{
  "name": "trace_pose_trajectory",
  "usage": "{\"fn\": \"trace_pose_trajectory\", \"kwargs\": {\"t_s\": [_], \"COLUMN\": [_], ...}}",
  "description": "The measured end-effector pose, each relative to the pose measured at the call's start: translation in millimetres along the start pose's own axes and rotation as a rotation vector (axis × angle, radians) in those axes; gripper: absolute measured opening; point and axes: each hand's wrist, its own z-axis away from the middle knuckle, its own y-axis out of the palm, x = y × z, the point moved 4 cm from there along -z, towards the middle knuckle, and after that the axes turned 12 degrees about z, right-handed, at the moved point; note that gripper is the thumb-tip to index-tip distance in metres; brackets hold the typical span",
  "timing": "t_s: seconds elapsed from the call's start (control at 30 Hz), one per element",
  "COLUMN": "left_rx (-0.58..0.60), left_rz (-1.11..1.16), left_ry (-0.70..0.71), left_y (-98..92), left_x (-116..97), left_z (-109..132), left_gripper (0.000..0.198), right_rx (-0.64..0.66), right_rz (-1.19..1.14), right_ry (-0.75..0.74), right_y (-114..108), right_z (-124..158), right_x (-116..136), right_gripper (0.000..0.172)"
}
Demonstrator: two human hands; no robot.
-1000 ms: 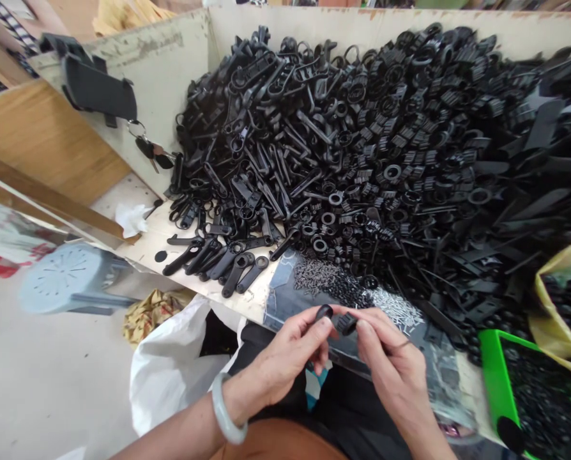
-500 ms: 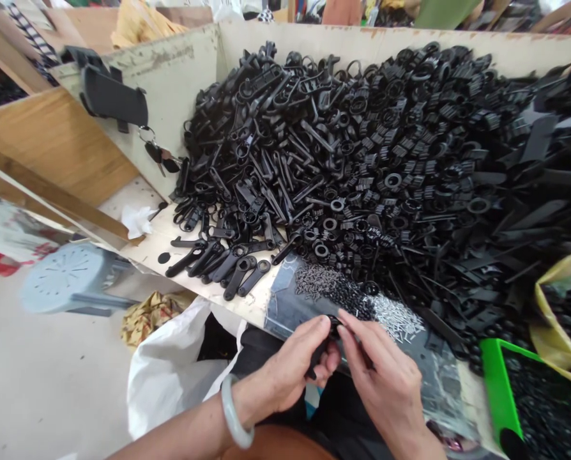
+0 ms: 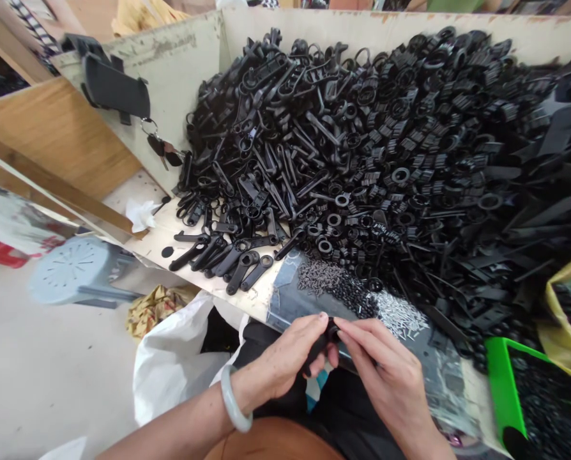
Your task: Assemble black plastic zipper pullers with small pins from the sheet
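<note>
My left hand (image 3: 292, 358), with a pale bangle on its wrist, is closed round a black plastic handle part (image 3: 320, 348) with a ring-shaped end. At that ring end, the fingertips of my right hand (image 3: 386, 364) are pinched together; whether a small piece sits between them is hidden. Just beyond my hands, a dark mat (image 3: 290, 306) bears brown springs (image 3: 319, 276), small black pieces (image 3: 355, 297) and silver pins (image 3: 400, 316). Several similar black handle parts (image 3: 240, 271) lie along the table edge to the left.
A large heap of black plastic parts (image 3: 314, 140) fills the walled bench. At the right stand a green bin (image 3: 503, 383) and a yellow sack (image 3: 561, 287). A white sack (image 3: 165, 370) hangs below the left edge, near a blue stool (image 3: 69, 271). Keys (image 3: 158, 147) hang from the side panel.
The view has shifted slightly. My left hand has turned the handle part a little, so more of it shows. My right fingertips stay at its ring end.
</note>
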Motion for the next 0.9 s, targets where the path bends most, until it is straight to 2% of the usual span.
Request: {"fn": "trace_pose_trajectory", "kwargs": {"t_s": [0.17,0.33,0.4,0.53,0.63,0.73,0.8,0.9], "left_rx": [0.046,0.075,0.095,0.214,0.220,0.178,0.164,0.175], "left_rz": [-0.067,-0.569,-0.703,-0.787,-0.785,-0.691,-0.521,-0.222], "left_ry": [-0.033,0.114,0.167,0.196,0.179,0.174,0.139,0.023], "left_y": [-0.1,3.8,5.7,8.0,6.0,4.7,3.8,-1.1], "left_x": [-4,-20,-24,-23,-21,-23,-25,-24], "left_z": [2,11,15,22,24,26,27,25], "left_gripper": [0.054,0.028,0.028,0.036,0.034,0.029,0.034,0.053], "right_rx": [0.040,0.062,0.073,0.122,0.120,0.088,0.083,0.097], "right_rz": [-0.021,-0.085,-0.124,-0.236,-0.241,-0.196,-0.183,-0.199], "right_ry": [-0.006,-0.010,0.054,0.260,0.288,0.231,0.173,0.114], "right_y": [0,-5,-6,-1,3,3,3,6], "right_z": [-1,2,8,23,26,20,15,8], "right_x": [-4,-7,-11,-21,-23,-18,-13,-11], "right_gripper": [0.028,0.030,0.035,0.047,0.035,0.024,0.022,0.021]}}
